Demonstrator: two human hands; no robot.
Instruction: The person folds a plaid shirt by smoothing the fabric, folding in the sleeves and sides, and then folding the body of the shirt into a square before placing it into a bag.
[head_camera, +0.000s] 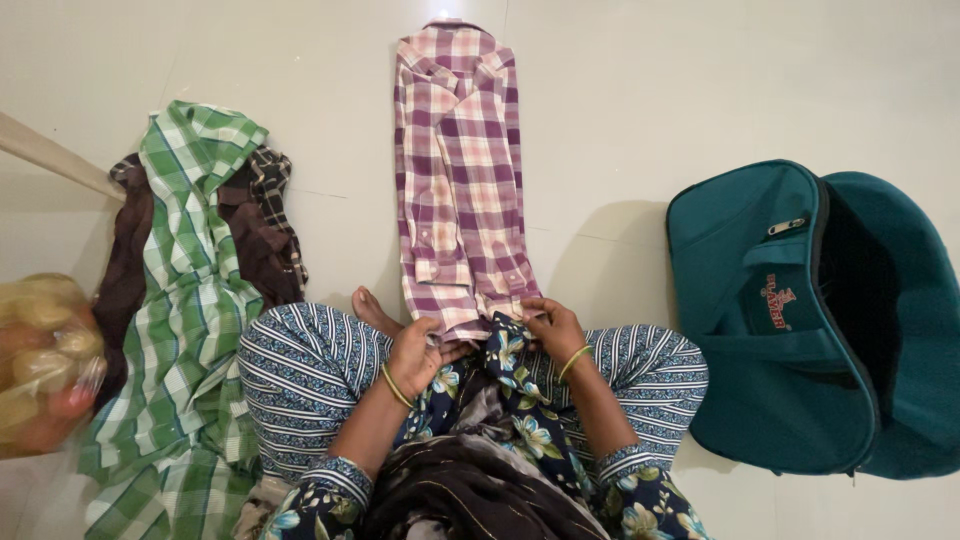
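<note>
From the head view, the left hand (415, 352) and right hand (553, 326) each pinch the near hem of a folded maroon-and-cream checked cotton shirt (457, 165) (collar farthest away) lying lengthwise on the pale floor (640, 90). A green checked cloth heap (190, 300) lies left, an open teal fabric bag (790, 320) right.

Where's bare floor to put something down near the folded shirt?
Bare floor lies between the plaid shirt and the teal bag, and beyond the shirt's collar. A narrower strip separates it from the clothes pile. Crowded at the hem, where both hands grip.
</note>
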